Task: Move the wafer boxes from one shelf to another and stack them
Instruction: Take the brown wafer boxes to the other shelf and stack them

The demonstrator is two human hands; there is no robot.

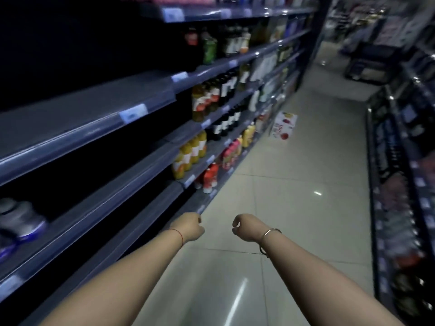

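Both of my arms reach forward over the aisle floor. My left hand (190, 227) hangs with fingers curled down and holds nothing; a red thread circles its wrist. My right hand (244, 228) is beside it, fingers also curled, empty, with a metal bangle on the wrist. To my left run dark grey shelves (82, 118), mostly bare near me. A blurred grey and blue package (20, 222) lies on a lower shelf at the far left; I cannot tell if it is a wafer box. No clear wafer box shows.
Bottles of juice and sauce (190, 154) fill the left shelves further along. A white carton with fruit print (283, 127) stands on the tiled floor (294, 184) against the shelving. Stocked dark shelves (404, 184) line the right side. The picture is blurred.
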